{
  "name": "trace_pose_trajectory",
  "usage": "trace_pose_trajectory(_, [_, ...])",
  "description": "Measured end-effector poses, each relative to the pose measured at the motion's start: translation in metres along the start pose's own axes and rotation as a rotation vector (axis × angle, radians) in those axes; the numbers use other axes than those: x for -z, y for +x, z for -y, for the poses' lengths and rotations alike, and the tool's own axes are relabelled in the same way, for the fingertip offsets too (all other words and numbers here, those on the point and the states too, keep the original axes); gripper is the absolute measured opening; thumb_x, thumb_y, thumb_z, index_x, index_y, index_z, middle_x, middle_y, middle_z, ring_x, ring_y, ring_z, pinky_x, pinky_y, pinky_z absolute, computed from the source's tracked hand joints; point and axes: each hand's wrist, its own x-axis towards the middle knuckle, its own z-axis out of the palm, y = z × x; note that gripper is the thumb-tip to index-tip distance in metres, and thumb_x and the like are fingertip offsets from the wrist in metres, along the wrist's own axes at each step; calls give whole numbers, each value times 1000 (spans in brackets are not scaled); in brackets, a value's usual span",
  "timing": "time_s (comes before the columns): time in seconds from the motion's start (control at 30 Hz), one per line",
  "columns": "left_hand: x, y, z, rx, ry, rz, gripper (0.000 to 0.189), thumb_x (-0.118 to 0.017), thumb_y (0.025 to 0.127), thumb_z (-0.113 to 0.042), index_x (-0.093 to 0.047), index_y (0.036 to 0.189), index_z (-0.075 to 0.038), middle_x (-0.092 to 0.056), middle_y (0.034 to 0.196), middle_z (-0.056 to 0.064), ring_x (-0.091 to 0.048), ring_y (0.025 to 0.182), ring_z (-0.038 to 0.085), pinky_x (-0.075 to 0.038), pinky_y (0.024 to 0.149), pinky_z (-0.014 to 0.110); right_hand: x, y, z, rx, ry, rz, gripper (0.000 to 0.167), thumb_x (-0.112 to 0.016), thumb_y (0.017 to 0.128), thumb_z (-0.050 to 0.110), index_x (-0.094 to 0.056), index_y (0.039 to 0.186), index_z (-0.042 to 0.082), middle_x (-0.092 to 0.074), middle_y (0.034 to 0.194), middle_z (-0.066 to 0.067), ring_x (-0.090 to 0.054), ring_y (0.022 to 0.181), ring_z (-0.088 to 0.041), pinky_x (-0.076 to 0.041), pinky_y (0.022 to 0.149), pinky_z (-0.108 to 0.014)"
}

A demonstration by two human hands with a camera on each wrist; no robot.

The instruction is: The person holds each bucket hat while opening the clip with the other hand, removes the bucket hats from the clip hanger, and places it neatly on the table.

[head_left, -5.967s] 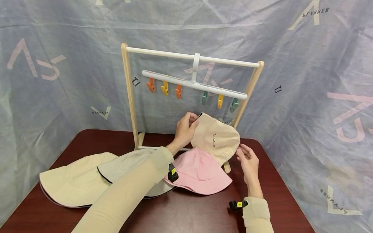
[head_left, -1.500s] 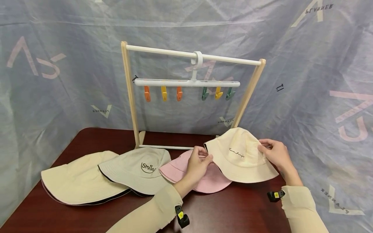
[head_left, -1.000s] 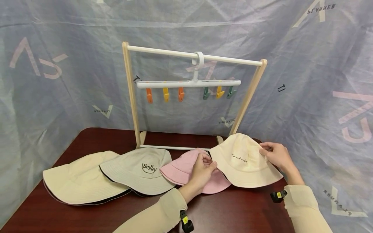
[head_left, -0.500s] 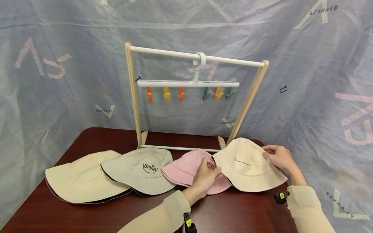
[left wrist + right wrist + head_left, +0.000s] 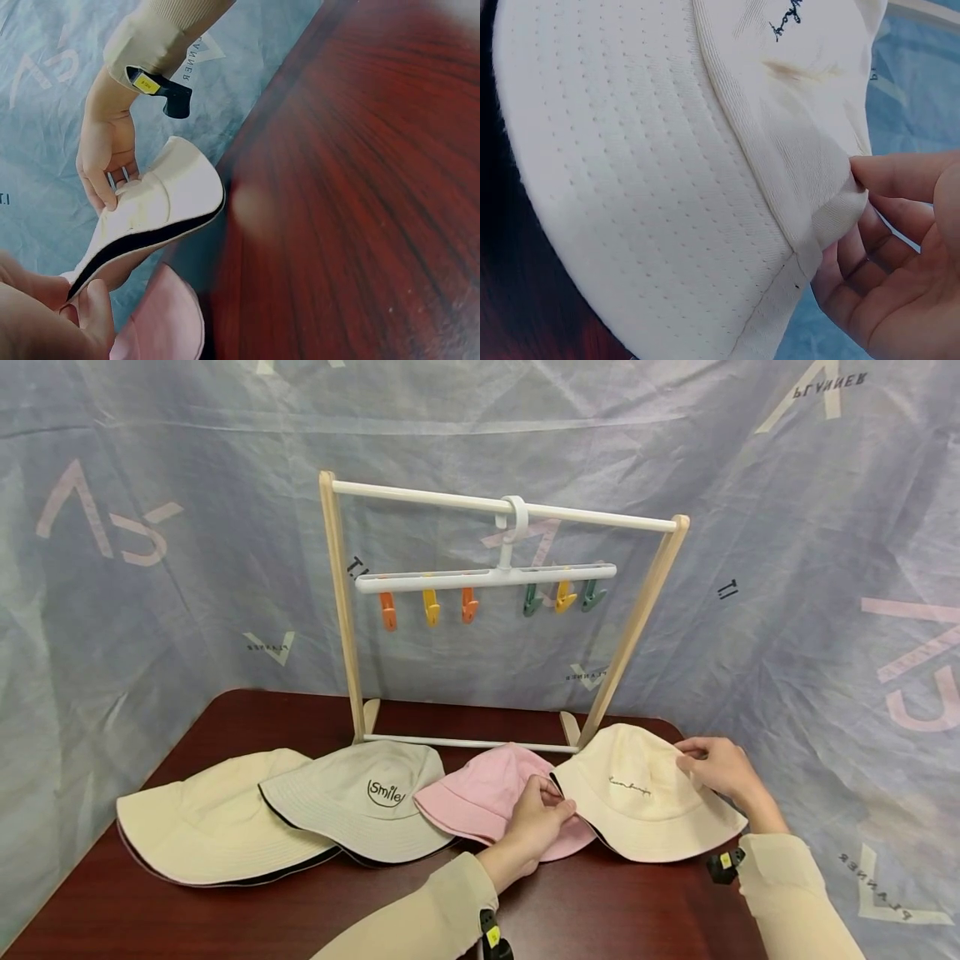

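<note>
Both hands hold a cream bucket hat (image 5: 637, 797) with dark script embroidery, at the right of the row in the head view. My left hand (image 5: 536, 822) pinches its brim at the left edge, in front of a pink bucket hat (image 5: 480, 793). Thumb and fingers of my right hand (image 5: 720, 768) pinch the side of the crown, as the right wrist view shows close up. A black lining shows under the cream brim (image 5: 142, 236) in the left wrist view. The left hand hides part of the pink hat.
Left of the pink hat lie a grey "Smile" bucket hat (image 5: 375, 802) and a pale yellow one (image 5: 225, 818), overlapping on the dark red table (image 5: 315, 910). Behind stands a wooden rack (image 5: 345, 610) with a white hanger (image 5: 487, 578) carrying several coloured clips (image 5: 470, 606).
The cream hat, earlier held up tilted near the rack's right post, has been turned brim down and lowered to the right of the pink hat. Both hands moved with it.
</note>
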Motion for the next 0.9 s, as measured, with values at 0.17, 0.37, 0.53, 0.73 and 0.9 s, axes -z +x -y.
trace_pose_trajectory(0.17, [-2,-1,1,0,8,-10,24,-70,95,5,-52,109,0,-59,100,11,-69,85,20,-64,84,40,-2,1,-5,-20,12,12,40,-64,104,22,-67,136,-3,-73,115,-20,-68,89,-23,-55,70,-34])
trace_pose_trajectory(0.37, [-3,-1,3,21,-3,-16,24,-70,94,7,-52,107,0,-58,97,9,-67,83,19,-65,84,39,-8,1,-9,-16,-11,2,37,-65,104,21,-70,133,-1,-75,111,-16,-67,88,-22,-53,72,-35])
trace_pose_trajectory(0.53, [-4,-2,6,30,6,-25,24,-71,93,8,-53,106,0,-59,94,9,-69,81,19,-65,82,38,-12,4,-11,-12,0,6,35,-66,104,19,-71,132,-1,-74,108,-14,-65,87,-21,-53,71,-35])
trace_pose_trajectory(0.73, [-4,0,10,48,24,-40,24,-72,92,8,-54,105,-1,-60,93,9,-70,80,19,-65,79,35,-17,8,-16,9,-27,-36,31,-69,102,18,-74,127,0,-76,105,-14,-66,84,-20,-52,71,-34])
trace_pose_trajectory(0.9, [-5,1,12,70,54,-49,22,-73,92,6,-55,104,0,-62,92,10,-74,79,20,-65,77,34,-23,14,-20,9,-27,-53,28,-69,102,16,-76,125,1,-78,100,-13,-63,71,-18,-49,69,-33])
